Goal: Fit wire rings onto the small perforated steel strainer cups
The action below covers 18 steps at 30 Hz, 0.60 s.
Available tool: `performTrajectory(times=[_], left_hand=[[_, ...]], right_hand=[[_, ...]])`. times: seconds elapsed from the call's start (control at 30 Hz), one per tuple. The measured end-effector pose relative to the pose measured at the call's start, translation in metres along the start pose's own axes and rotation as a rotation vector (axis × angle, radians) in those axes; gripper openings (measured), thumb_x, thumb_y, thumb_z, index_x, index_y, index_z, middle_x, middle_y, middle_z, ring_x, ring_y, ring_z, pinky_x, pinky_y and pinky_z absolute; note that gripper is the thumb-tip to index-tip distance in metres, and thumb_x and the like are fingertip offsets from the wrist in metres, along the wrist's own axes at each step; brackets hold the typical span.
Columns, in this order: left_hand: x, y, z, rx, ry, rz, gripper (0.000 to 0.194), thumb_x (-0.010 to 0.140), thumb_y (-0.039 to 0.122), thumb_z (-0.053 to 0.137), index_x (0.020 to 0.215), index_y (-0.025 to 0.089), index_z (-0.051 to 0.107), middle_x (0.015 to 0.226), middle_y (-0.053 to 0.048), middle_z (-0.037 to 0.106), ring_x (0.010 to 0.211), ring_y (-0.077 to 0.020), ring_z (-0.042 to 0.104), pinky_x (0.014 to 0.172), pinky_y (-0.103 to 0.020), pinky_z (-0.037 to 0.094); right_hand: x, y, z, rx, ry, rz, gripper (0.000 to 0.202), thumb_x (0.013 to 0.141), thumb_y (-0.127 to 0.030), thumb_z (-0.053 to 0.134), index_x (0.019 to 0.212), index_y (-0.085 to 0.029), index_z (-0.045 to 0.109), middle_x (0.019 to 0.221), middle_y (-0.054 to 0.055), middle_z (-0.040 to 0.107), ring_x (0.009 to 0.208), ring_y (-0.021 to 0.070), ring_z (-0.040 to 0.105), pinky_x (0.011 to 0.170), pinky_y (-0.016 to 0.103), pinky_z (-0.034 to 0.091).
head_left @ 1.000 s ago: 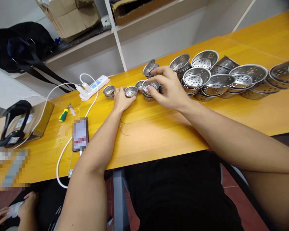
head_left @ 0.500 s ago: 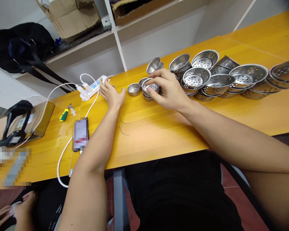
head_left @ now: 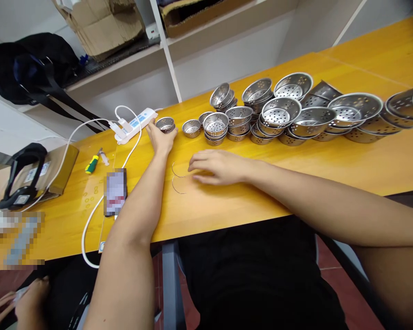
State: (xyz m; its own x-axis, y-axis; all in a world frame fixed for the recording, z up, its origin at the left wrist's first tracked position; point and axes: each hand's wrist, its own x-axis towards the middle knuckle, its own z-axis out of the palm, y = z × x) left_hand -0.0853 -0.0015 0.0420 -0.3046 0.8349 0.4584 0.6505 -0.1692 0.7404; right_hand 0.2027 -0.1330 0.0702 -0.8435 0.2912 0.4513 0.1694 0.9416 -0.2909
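Note:
My left hand is closed around a small perforated steel cup beside the power strip, with fingers on its left and thumb at its right front. My right hand hovers low over the table, fingers loosely stretched, holding nothing. Just left of its fingertips lie two thin curved wires, an upper wire and a lower wire. Beyond the right hand stand a single small cup, a stack of small cups and another stack, all of perforated steel.
Larger perforated steel bowls run along the right. At the left lie a white power strip with cables, a screwdriver, a phone and a headset against a carton. A co-worker's hands show at lower left.
My right hand has drawn back from the cup stacks toward the wires. The left hand has lowered and closed in, and the cup between its fingers has come into view.

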Motion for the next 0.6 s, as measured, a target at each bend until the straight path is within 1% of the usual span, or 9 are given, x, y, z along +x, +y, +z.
performTrajectory(times=[0.03,0.1,0.13,0.2,0.3,0.4,0.5,0.53,0.6], left_hand=[[-0.004,0.006,0.000,0.015,0.027,-0.051,0.094,0.080,0.019,0.104,0.157,0.018,0.050,0.177,-0.027,0.048,0.178,-0.0439,0.053,0.159,-0.057,0.037],[-0.009,0.016,-0.001,0.026,0.053,-0.101,0.090,0.076,0.018,0.108,0.149,0.020,0.055,0.173,-0.024,0.052,0.173,-0.0410,0.059,0.157,-0.051,0.041],[-0.010,0.018,-0.001,0.023,0.053,-0.101,0.088,0.076,0.018,0.108,0.146,0.021,0.055,0.171,-0.023,0.053,0.170,-0.0395,0.060,0.157,-0.051,0.041],[-0.011,0.016,-0.002,0.003,0.036,-0.086,0.086,0.076,0.018,0.109,0.143,0.023,0.055,0.167,-0.020,0.059,0.165,-0.0368,0.065,0.154,-0.052,0.044],[-0.008,0.007,0.000,-0.057,-0.039,-0.098,0.083,0.082,0.026,0.108,0.143,0.026,0.053,0.156,-0.015,0.071,0.155,-0.0340,0.073,0.147,-0.055,0.052],[-0.006,-0.003,0.004,-0.097,-0.077,-0.125,0.078,0.088,0.036,0.106,0.144,0.025,0.052,0.150,-0.016,0.076,0.150,-0.0337,0.077,0.144,-0.056,0.054],[-0.005,-0.006,0.007,-0.079,-0.060,-0.113,0.075,0.090,0.034,0.104,0.143,0.026,0.052,0.151,-0.016,0.075,0.149,-0.0344,0.078,0.143,-0.057,0.054],[-0.005,-0.007,0.008,-0.073,-0.056,-0.105,0.075,0.090,0.032,0.104,0.143,0.027,0.051,0.150,-0.015,0.074,0.147,-0.0346,0.078,0.143,-0.058,0.055],[-0.005,-0.008,0.009,-0.073,-0.054,-0.087,0.073,0.090,0.027,0.103,0.141,0.028,0.051,0.147,-0.013,0.074,0.144,-0.0349,0.079,0.140,-0.059,0.057]], right_hand=[[0.002,-0.004,0.007,0.009,-0.050,-0.025,0.041,0.124,-0.045,0.062,0.145,-0.015,0.081,0.144,0.022,0.085,0.128,0.0378,0.082,0.113,0.056,0.068],[0.005,-0.010,0.019,0.015,-0.119,-0.082,0.057,0.122,-0.050,0.067,0.169,-0.017,0.071,0.177,0.024,0.072,0.151,0.0433,0.073,0.127,0.063,0.061],[0.006,-0.012,0.025,0.016,-0.152,-0.109,0.062,0.123,-0.054,0.066,0.175,-0.020,0.068,0.185,0.023,0.065,0.160,0.0449,0.068,0.132,0.066,0.058],[0.008,-0.015,0.032,0.007,-0.198,-0.146,0.062,0.125,-0.054,0.063,0.177,-0.021,0.067,0.188,0.022,0.063,0.164,0.0452,0.065,0.135,0.068,0.054],[0.010,-0.013,0.035,0.003,-0.207,-0.131,0.047,0.126,-0.044,0.062,0.165,-0.019,0.076,0.178,0.019,0.073,0.158,0.0419,0.070,0.132,0.063,0.056],[0.011,-0.008,0.029,0.021,-0.189,-0.080,0.029,0.123,-0.033,0.068,0.140,-0.017,0.085,0.154,0.019,0.085,0.139,0.0370,0.078,0.120,0.054,0.063],[0.011,-0.002,0.018,0.030,-0.208,0.003,0.021,0.120,-0.020,0.065,0.116,-0.019,0.086,0.127,0.016,0.087,0.120,0.0315,0.080,0.105,0.044,0.065],[0.010,0.000,0.013,0.028,-0.219,0.038,0.023,0.118,-0.016,0.064,0.112,-0.019,0.086,0.122,0.015,0.085,0.117,0.0306,0.080,0.102,0.042,0.064],[0.007,0.004,0.004,0.039,-0.233,0.108,0.019,0.117,-0.016,0.066,0.116,-0.019,0.085,0.121,0.014,0.084,0.118,0.0304,0.079,0.102,0.040,0.061]])
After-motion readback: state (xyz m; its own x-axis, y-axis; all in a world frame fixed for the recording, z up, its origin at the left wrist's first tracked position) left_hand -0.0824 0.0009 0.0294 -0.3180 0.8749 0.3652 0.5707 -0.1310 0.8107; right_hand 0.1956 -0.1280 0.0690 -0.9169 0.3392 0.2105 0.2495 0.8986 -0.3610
